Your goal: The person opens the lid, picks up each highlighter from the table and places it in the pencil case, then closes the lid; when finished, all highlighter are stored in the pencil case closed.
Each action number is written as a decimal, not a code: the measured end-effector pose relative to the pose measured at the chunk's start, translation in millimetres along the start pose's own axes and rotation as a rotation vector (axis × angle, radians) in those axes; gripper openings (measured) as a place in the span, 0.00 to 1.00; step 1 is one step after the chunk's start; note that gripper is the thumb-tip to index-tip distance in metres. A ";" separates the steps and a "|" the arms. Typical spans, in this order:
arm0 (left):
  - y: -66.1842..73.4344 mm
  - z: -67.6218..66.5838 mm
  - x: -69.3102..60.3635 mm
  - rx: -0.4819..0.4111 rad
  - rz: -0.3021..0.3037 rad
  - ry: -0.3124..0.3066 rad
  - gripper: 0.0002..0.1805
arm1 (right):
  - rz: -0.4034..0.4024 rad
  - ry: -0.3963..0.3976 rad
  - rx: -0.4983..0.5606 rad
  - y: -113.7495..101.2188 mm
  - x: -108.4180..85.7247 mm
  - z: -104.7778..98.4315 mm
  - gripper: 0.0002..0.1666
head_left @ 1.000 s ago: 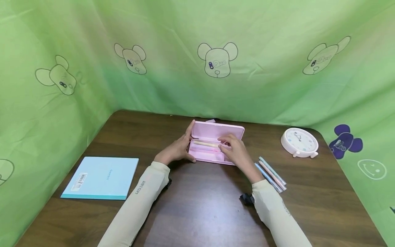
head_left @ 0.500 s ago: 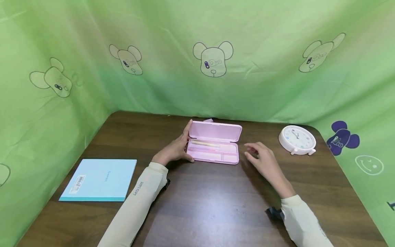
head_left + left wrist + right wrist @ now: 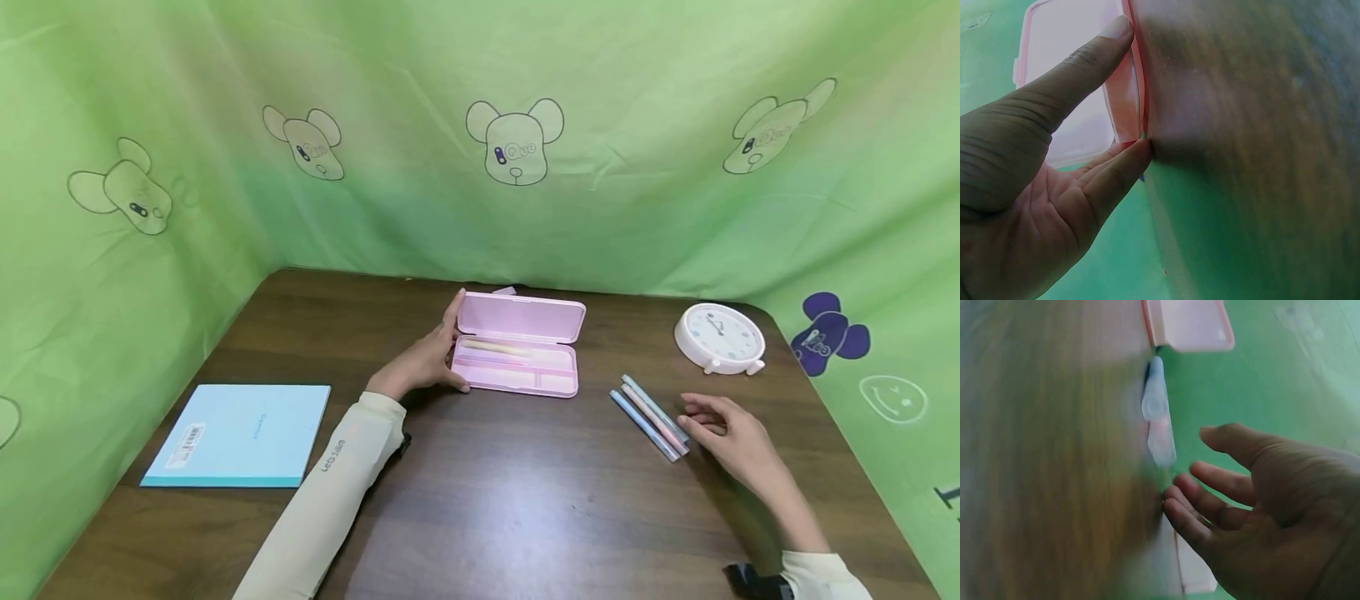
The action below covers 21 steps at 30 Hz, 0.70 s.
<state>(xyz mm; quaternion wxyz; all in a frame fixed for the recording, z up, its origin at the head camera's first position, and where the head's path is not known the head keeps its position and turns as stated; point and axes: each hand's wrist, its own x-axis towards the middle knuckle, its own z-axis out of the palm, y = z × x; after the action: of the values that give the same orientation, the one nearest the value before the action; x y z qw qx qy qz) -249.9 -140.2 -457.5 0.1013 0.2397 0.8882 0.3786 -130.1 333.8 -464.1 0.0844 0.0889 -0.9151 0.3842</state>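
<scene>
An open pink pencil case (image 3: 517, 379) lies at the table's middle, lid raised, with a pale yellow pen (image 3: 495, 347) and a pinkish one in its back compartment. My left hand (image 3: 422, 357) holds the case by its left end, thumb at the front corner and fingers along the side and lid; the left wrist view shows thumb and fingers either side of that end. Three pens (image 3: 649, 418), bluish, pinkish and teal, lie side by side right of the case. Just right of their near ends hovers my right hand (image 3: 738, 446), fingers loosely bent around nothing.
A white round alarm clock (image 3: 720, 338) lies at the back right. On the left is a light blue notebook (image 3: 238, 435). A small pale object (image 3: 505, 291) shows behind the case lid. Green curtains (image 3: 420, 208) border the table's back and sides.
My right hand has left the pencil case and moved right and nearer, past the pens. My left hand stays on the case. The view has shifted slightly.
</scene>
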 end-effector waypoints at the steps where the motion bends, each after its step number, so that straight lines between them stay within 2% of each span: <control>1: 7.1 -2.5 -2.9 -0.002 -0.008 -0.003 0.87 | 0.006 -0.013 0.006 2.2 -1.6 -1.6 0.20; 3: 16.4 -5.6 -6.9 -0.003 -0.026 -0.009 0.85 | 0.006 -0.035 0.009 5.5 -3.0 -3.7 0.20; 6: 20.6 -6.1 -8.3 0.018 -0.036 -0.011 0.85 | -0.008 -0.040 0.008 8.2 -3.8 -4.1 0.18; 14: 20.8 -7.0 -9.7 0.013 -0.033 -0.006 0.86 | -0.032 -0.054 0.007 8.7 -2.7 -2.8 0.18; 21: 19.7 -5.8 -8.5 0.022 -0.037 -0.008 0.86 | -0.029 -0.074 -0.043 6.7 -5.5 -3.2 0.17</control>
<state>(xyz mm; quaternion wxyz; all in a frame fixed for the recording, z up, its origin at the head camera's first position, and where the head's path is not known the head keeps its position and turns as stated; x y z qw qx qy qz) -237.8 -136.3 -439.2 0.1091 0.2257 0.8962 0.3660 -126.0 341.3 -467.7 0.0579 0.1143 -0.9242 0.3598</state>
